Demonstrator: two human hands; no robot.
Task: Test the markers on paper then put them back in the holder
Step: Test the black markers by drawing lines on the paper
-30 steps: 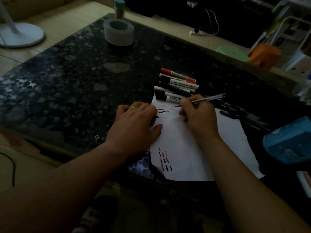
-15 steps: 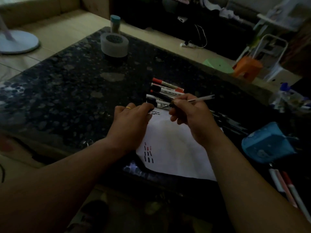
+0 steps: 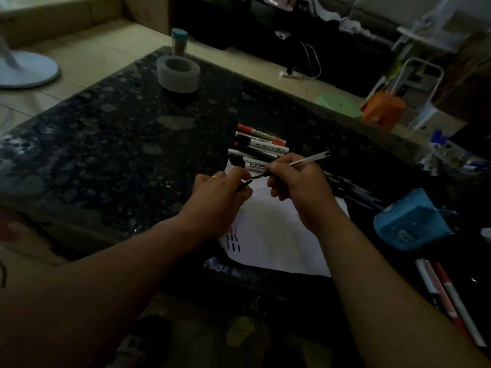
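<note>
My right hand [image 3: 299,185] grips a thin clear-barrelled pen [image 3: 309,158], tip pointing left and lifted just off the white paper [image 3: 276,235]. My left hand [image 3: 219,197] pinches a small black pen cap [image 3: 245,185] right beside that tip. The paper lies on the dark speckled table [image 3: 119,144] and carries short red and black test strokes near its lower left. Several red and black whiteboard markers [image 3: 259,147] lie in a row just beyond the paper's far edge. A blue holder [image 3: 410,221] lies tipped over to the right.
A grey tape roll [image 3: 178,73] and a teal-capped bottle [image 3: 178,41] stand at the table's far left. More dark pens [image 3: 353,189] lie right of the paper; red and white pens [image 3: 449,290] lie at the near right. An orange stool [image 3: 382,107] stands beyond the table.
My right hand lifted the pen off the paper. My left hand rose from pressing the sheet and brought the black cap up to the pen tip. The camera tilted upward.
</note>
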